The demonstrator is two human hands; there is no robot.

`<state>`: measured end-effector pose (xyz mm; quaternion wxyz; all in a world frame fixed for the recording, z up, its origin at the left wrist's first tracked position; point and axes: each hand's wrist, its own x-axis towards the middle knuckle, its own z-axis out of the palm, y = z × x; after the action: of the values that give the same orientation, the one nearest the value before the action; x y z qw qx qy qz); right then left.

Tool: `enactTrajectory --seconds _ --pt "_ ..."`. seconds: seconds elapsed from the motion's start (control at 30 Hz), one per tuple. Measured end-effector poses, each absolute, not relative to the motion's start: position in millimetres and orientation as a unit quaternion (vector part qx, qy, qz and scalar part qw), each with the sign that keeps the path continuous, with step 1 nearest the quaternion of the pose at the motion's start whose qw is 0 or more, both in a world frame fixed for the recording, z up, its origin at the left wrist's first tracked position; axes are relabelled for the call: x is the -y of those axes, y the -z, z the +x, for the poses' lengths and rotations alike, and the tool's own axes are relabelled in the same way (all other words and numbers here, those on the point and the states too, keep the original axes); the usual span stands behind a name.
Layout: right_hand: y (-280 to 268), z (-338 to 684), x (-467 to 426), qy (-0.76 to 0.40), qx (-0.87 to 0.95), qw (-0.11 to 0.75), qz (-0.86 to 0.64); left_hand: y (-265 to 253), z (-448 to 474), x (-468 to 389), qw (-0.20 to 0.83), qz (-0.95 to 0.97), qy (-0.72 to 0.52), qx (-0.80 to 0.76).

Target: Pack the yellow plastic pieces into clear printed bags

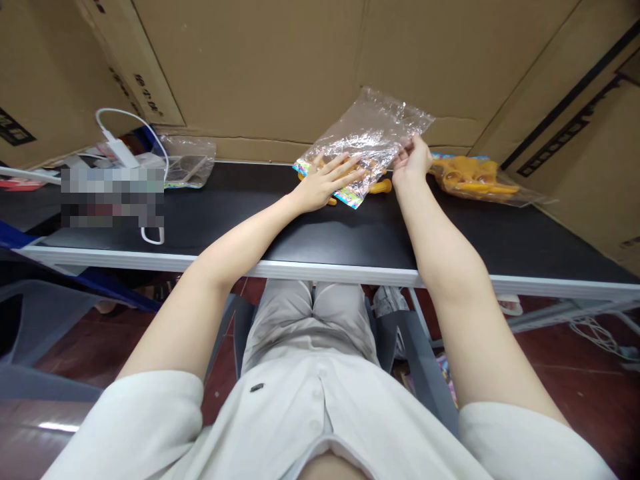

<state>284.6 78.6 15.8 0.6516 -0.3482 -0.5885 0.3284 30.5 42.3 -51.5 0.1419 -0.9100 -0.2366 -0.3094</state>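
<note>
A clear plastic bag with a colourful printed edge lies crinkled at the back of the black table. My left hand rests flat on its lower part, fingers spread. At the bag's right edge, my right hand has its fingers bent together, pinching the plastic. Orange plastic pieces show under and beside the bag; their exact kind is partly hidden by the film and my left hand.
Another clear bag of orange plastic pieces sits to the right. On the left are a flat clear bag, a white adapter with a cable and a blurred-out patch. Cardboard walls enclose the table's back and right side.
</note>
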Motion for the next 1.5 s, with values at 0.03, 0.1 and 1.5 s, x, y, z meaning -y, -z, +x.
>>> enactTrajectory --seconds 0.03,0.1,1.5 --pt "-18 282 -74 -0.346 0.557 0.667 -0.354 50 29 -45 0.136 -0.907 0.317 0.241" --pt "-21 277 -66 -0.370 0.480 0.711 -0.357 46 25 -50 0.125 -0.901 0.333 0.248" --pt "38 217 -43 -0.015 0.876 0.224 -0.427 24 -33 -82 0.041 -0.802 0.460 0.379"
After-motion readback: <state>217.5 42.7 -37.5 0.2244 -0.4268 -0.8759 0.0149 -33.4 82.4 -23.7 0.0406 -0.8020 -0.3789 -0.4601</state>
